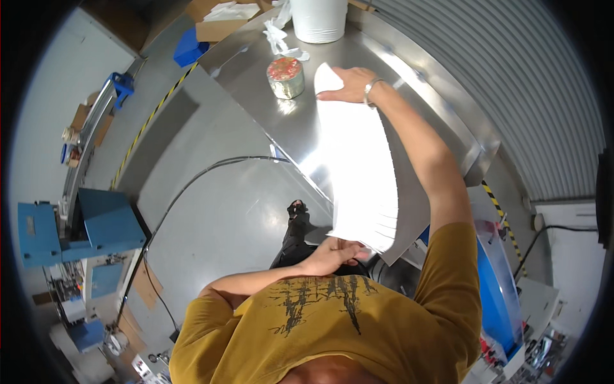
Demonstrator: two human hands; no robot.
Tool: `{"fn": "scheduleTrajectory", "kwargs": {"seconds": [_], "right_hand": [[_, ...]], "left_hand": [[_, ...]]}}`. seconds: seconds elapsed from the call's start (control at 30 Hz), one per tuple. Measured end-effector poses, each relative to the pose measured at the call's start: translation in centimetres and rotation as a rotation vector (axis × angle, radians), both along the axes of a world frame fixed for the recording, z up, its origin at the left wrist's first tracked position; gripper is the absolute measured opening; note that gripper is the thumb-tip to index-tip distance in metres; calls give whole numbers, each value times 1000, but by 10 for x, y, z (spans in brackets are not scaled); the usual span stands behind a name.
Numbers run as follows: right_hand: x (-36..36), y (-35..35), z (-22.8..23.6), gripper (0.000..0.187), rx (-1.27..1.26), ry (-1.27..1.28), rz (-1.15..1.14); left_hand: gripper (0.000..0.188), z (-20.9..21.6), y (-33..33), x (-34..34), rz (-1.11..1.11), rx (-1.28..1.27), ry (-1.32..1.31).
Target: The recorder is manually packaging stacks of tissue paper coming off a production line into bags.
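Right hand: its thumb and fingers are spread in a wide V at the far end of a long, fanned stack of bright white sheets, with white showing between them. The spread probably steadies that end; whether the fingertips also press from beneath cannot be told. A pale, thin bracelet circles the wrist.

Left hand: its fingers are curled together at the near end, close to the body, seemingly pinching the lower edge, though the sheets partly hide the fingertips. Held from both ends, the stack is presumably kept from slipping out of line.

The stack lies lengthwise over a shiny metal counter, its near left part reaching past the edge, which likely leaves room for fingers underneath. At its near right, the edges are stepped like stairs, so separate layers can be made out.

Beyond the far end, a silvery roll with a red-patterned top rests on its flat side, a position that would stop it rolling. Behind it lie crumpled white gloves, and a round white tub stands farther back, apart from the sheets.
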State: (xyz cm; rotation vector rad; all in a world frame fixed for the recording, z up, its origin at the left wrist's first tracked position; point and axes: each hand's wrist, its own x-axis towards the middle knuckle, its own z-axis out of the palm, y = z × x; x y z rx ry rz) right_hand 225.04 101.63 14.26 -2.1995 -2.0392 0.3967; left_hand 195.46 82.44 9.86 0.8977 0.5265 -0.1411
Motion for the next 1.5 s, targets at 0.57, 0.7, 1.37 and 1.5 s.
{"fn": "scheduleTrajectory", "kwargs": {"seconds": [0.57,0.7,1.37,1.5], "right_hand": [[11,-247,30,43,390,-66,-349],[-7,-376,-15,60,-199,539,-476],[-58,-351,-70,66,394,1033,-616],[-60,-353,-76,63,515,953,-597]], "left_hand": [[41,-3,-46,39,171,-528,165],[46,-19,-45,64,126,-633,-22],[50,17,-28,108,-82,2072,-356],[44,15,-30,112,-39,2055,-383]]}}
